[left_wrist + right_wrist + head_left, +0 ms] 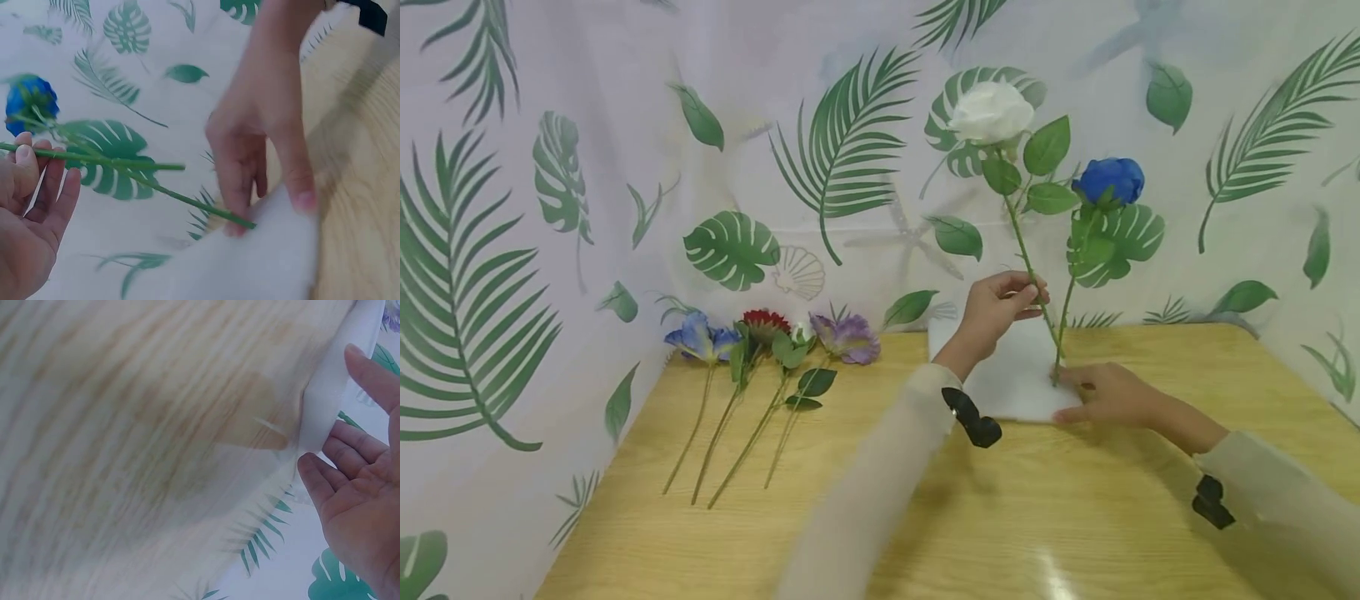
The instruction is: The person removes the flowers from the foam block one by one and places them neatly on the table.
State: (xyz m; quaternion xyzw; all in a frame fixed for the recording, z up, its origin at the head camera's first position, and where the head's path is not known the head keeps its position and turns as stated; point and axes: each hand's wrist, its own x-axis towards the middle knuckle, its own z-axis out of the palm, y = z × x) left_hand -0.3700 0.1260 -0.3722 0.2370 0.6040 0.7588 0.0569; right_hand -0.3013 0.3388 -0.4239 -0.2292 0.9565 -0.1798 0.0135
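Note:
My left hand (1000, 308) (28, 206) grips the green stem of a white rose (991, 111) and holds it upright and tilted. The stem's free lower end hangs near a white foam block (1000, 383) (250, 269) (340, 381) on the wooden table. A blue rose (1108, 179) (28, 100) stands beside it, and its stem meets the block at my right fingertips. My right hand (1105, 396) (262, 125) (362, 500) rests on the block's right edge with straight fingers, holding nothing.
Several artificial flowers (760, 333) lie in a row on the table's far left, stems toward me. A leaf-print cloth (625, 125) hangs behind the table and along both sides. Bare wooden tabletop (925, 517) lies in front of the block.

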